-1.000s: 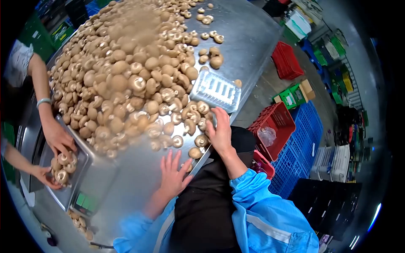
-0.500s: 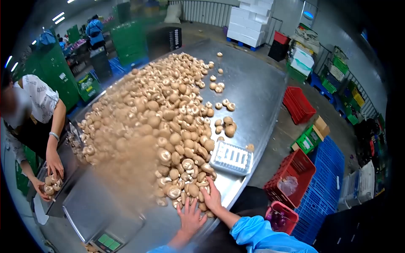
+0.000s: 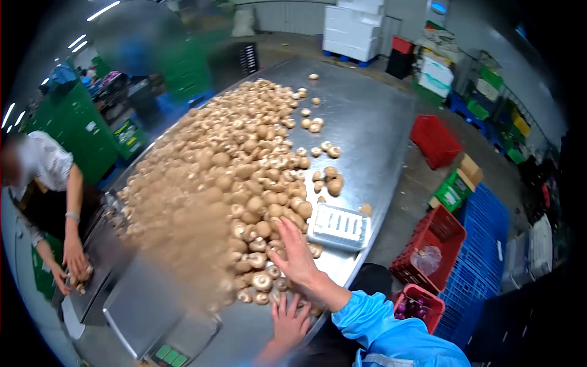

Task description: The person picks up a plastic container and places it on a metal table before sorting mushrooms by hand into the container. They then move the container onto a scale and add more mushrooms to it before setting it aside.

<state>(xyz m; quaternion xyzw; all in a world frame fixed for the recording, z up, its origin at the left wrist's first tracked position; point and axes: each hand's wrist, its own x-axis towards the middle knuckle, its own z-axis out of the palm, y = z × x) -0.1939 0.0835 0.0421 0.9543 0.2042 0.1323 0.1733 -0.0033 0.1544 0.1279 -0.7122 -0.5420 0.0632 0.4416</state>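
A large heap of brown mushrooms (image 3: 251,162) covers much of the metal table (image 3: 361,122). My right hand (image 3: 298,255) lies over the near right part of the heap, its fingers stretched out and touching mushroom caps. Below it, at the table's near side, my left hand (image 3: 289,321) rests with spread fingers beside the lowest mushrooms. Neither hand grips anything that I can see. To the right of my right hand sits a clear plastic punnet (image 3: 339,226) with white stripes. A blur hides part of the heap's left side.
Across the table at left, another person's hands (image 3: 74,260) hold a few mushrooms. A scale (image 3: 143,306) with a flat metal plate stands at the near left. Right of the table are red crates (image 3: 431,244), a blue pallet (image 3: 486,229) and a green box (image 3: 452,191).
My right hand has moved up and left onto the heap, away from the near edge. My left hand has shifted slightly right and down. The other person's hands have lowered a little.
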